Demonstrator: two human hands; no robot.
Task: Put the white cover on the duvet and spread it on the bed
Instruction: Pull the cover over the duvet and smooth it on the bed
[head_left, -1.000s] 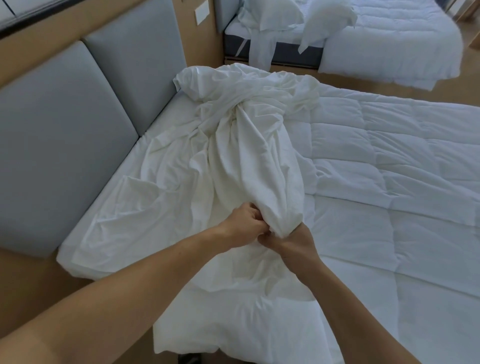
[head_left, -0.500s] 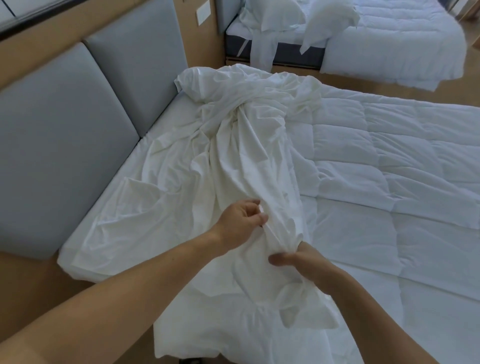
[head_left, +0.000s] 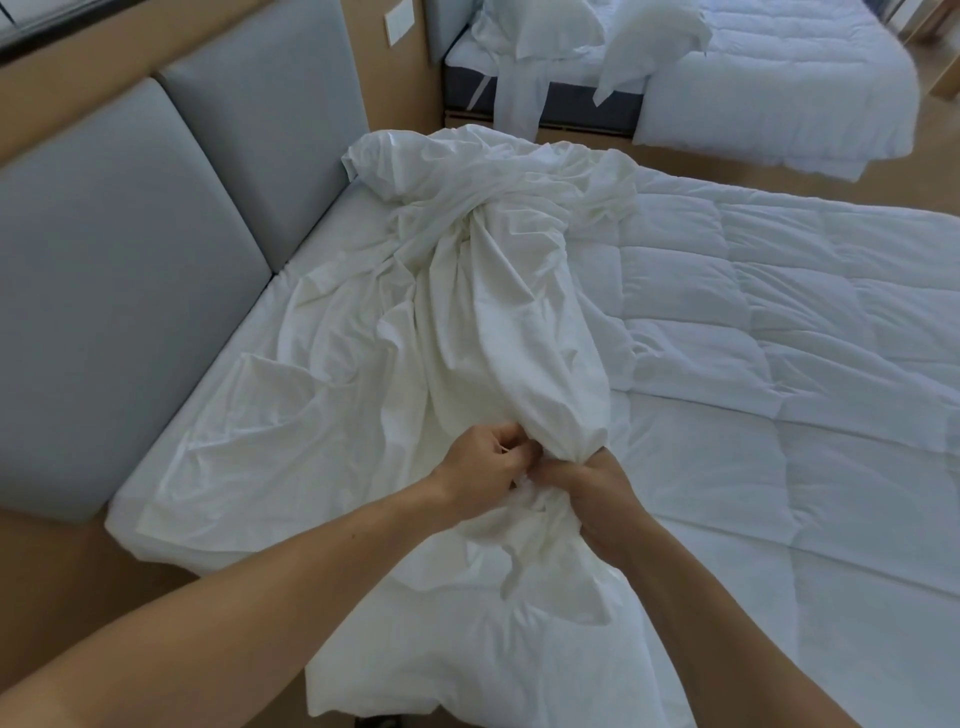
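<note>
From the head camera, the left hand (head_left: 480, 467) and right hand (head_left: 597, 493) both pinch the gathered white cover (head_left: 493, 332), bunched over the head end of the bed (head_left: 311, 291). The quilted duvet (head_left: 779, 389) lies bare beside it, so covering and spreading remain undone.

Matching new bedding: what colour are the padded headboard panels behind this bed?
The headboard panels are plain light grey; best seen in the head view.
</note>
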